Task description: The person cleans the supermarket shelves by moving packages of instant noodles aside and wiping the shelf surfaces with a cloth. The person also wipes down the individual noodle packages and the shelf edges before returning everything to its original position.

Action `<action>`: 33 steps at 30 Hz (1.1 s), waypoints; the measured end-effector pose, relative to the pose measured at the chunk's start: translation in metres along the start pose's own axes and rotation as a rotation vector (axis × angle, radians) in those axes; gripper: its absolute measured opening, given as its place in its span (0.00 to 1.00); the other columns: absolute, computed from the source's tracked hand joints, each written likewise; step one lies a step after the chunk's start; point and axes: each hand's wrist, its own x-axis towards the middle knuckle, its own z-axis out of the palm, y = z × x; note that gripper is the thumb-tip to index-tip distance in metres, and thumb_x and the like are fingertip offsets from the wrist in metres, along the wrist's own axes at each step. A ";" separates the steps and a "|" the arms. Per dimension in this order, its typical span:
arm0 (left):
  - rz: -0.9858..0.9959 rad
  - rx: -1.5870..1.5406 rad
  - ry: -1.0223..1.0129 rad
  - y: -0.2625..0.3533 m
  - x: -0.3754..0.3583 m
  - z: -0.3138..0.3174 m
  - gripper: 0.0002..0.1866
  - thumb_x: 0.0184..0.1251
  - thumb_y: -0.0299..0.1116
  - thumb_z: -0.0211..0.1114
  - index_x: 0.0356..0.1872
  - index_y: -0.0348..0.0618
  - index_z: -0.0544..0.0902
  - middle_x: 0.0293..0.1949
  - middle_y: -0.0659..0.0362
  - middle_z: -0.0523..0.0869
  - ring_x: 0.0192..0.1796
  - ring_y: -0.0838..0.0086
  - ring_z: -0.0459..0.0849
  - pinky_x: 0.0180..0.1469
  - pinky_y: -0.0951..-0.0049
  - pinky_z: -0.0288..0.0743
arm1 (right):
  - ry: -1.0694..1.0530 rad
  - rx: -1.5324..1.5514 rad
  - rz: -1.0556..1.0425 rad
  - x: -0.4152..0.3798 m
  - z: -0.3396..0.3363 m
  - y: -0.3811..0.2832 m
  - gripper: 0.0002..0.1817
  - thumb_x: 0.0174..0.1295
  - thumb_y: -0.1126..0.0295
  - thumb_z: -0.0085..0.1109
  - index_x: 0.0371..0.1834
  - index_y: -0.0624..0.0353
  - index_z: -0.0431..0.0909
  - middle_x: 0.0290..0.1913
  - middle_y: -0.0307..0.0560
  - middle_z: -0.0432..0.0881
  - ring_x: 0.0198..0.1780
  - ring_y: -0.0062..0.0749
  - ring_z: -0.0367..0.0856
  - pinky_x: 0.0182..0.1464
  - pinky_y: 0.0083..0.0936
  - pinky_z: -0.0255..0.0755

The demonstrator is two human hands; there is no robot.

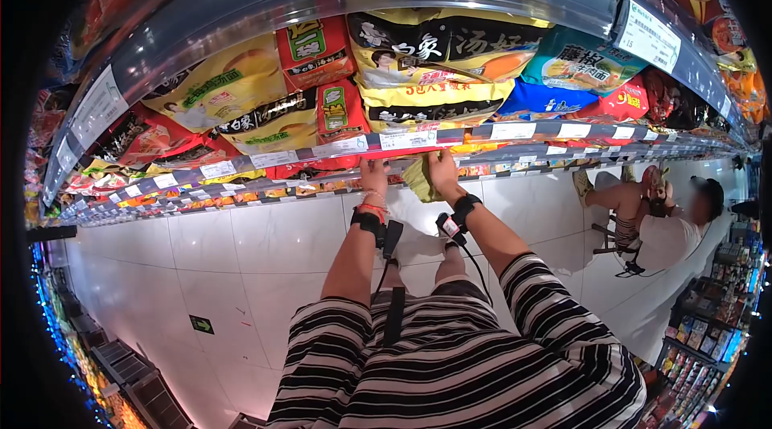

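Observation:
My left hand (374, 177) reaches up to the shelf's front edge, just below the price tags. Its fingertips meet a narrow red strip (402, 155) there, fingers slightly apart and partly hidden. A little to the right, my right hand (442, 173) is closed on a crumpled yellow-green cloth (419, 180), which hangs beside the thumb side. Straight above both hands sit yellow-and-black noodle packs (438, 99) stacked on the shelf. Each wrist wears a black strap with a small device and cable.
More noodle packs, including a teal one (583, 59) and a red one (318, 51), line the shelf. An upper shelf edge (322, 23) juts out overhead. On the right a person (671, 224) sits low on a stool. White tiled floor (241, 268) lies below.

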 end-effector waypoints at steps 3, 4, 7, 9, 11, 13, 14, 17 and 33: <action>0.011 -0.048 0.068 0.006 -0.008 0.009 0.20 0.70 0.46 0.59 0.57 0.49 0.72 0.45 0.54 0.86 0.38 0.69 0.85 0.27 0.77 0.69 | -0.049 0.280 -0.058 0.012 0.011 0.012 0.25 0.63 0.55 0.55 0.54 0.65 0.73 0.50 0.69 0.80 0.55 0.62 0.77 0.56 0.42 0.69; 0.034 -0.042 0.099 0.012 -0.012 0.014 0.20 0.70 0.46 0.59 0.56 0.47 0.73 0.44 0.54 0.87 0.37 0.69 0.85 0.26 0.77 0.68 | -0.046 0.291 -0.067 0.018 0.013 0.015 0.27 0.63 0.54 0.56 0.56 0.67 0.71 0.50 0.70 0.80 0.56 0.61 0.77 0.56 0.40 0.69; 0.042 -0.071 0.174 0.023 -0.014 0.023 0.20 0.70 0.47 0.59 0.54 0.44 0.76 0.41 0.53 0.87 0.36 0.70 0.85 0.24 0.78 0.67 | -0.058 0.366 -0.056 0.034 0.023 0.024 0.31 0.64 0.54 0.57 0.59 0.72 0.69 0.51 0.66 0.80 0.53 0.51 0.78 0.55 0.35 0.70; 0.016 -0.080 0.199 0.023 -0.009 0.026 0.21 0.69 0.47 0.59 0.54 0.44 0.77 0.41 0.54 0.87 0.36 0.71 0.85 0.24 0.78 0.67 | -0.093 0.477 -0.002 0.040 0.029 0.024 0.31 0.64 0.54 0.59 0.58 0.73 0.69 0.50 0.57 0.81 0.48 0.36 0.79 0.51 0.30 0.72; -0.024 -0.064 0.203 0.020 -0.005 0.026 0.22 0.67 0.48 0.60 0.54 0.44 0.77 0.41 0.54 0.87 0.36 0.71 0.85 0.25 0.79 0.67 | -0.128 0.572 0.038 0.037 0.030 0.021 0.31 0.64 0.54 0.59 0.59 0.72 0.68 0.52 0.55 0.80 0.49 0.36 0.79 0.51 0.29 0.72; -0.192 -0.047 0.232 0.030 -0.013 0.029 0.23 0.66 0.52 0.61 0.53 0.45 0.77 0.43 0.55 0.87 0.38 0.70 0.85 0.26 0.77 0.68 | -0.179 0.603 0.082 0.035 0.025 0.017 0.35 0.64 0.55 0.59 0.66 0.71 0.61 0.53 0.53 0.79 0.51 0.36 0.78 0.50 0.30 0.74; -0.275 -0.040 0.248 0.037 -0.017 0.031 0.24 0.65 0.53 0.61 0.52 0.46 0.78 0.44 0.55 0.87 0.38 0.70 0.85 0.27 0.76 0.68 | -0.204 0.704 0.141 0.033 0.022 0.017 0.33 0.64 0.56 0.59 0.64 0.70 0.64 0.52 0.53 0.79 0.49 0.35 0.79 0.49 0.29 0.74; 0.095 -0.014 0.149 0.017 -0.006 0.022 0.29 0.62 0.61 0.59 0.56 0.50 0.76 0.46 0.56 0.86 0.40 0.67 0.86 0.31 0.74 0.71 | -0.305 0.932 0.216 0.019 0.011 0.010 0.27 0.64 0.57 0.61 0.60 0.65 0.70 0.47 0.50 0.81 0.44 0.30 0.80 0.44 0.27 0.75; -0.410 -0.105 -0.142 0.038 -0.013 0.009 0.34 0.68 0.64 0.48 0.69 0.57 0.62 0.63 0.57 0.76 0.66 0.57 0.71 0.66 0.58 0.63 | -0.328 1.034 0.004 0.030 0.040 0.035 0.28 0.65 0.59 0.61 0.64 0.56 0.62 0.57 0.45 0.75 0.55 0.29 0.74 0.56 0.28 0.70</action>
